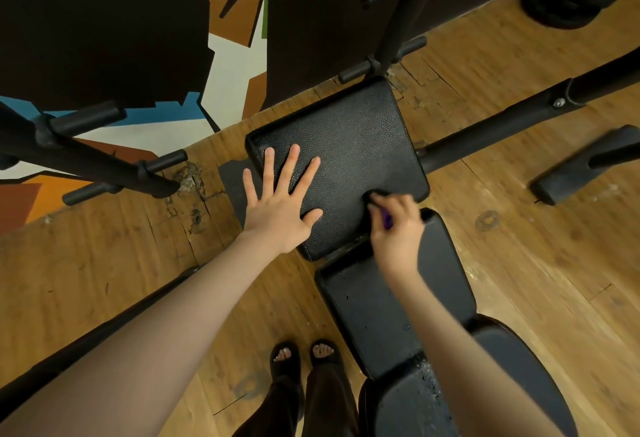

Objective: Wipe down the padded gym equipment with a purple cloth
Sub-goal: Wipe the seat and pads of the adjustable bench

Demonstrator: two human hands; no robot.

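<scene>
A black padded bench runs from the middle of the view toward the bottom right. Its far square pad (360,138) has a pebbled leather surface. My left hand (280,201) lies flat on that pad's near left part, fingers spread. My right hand (396,225) is blurred at the pad's near right corner, fingers closed around a purple cloth (387,220), of which only a small patch shows. Behind it the middle pad (377,312) and the near pad (412,405) continue toward me.
A black metal rack (86,163) with pegs stands at left over a worn wooden floor (540,280). Another upright with pegs (394,21) rises beyond the pad. A frame tube (519,118) runs right. Weight plates (568,0) lie far right. My sandalled feet (304,353) stand beside the bench.
</scene>
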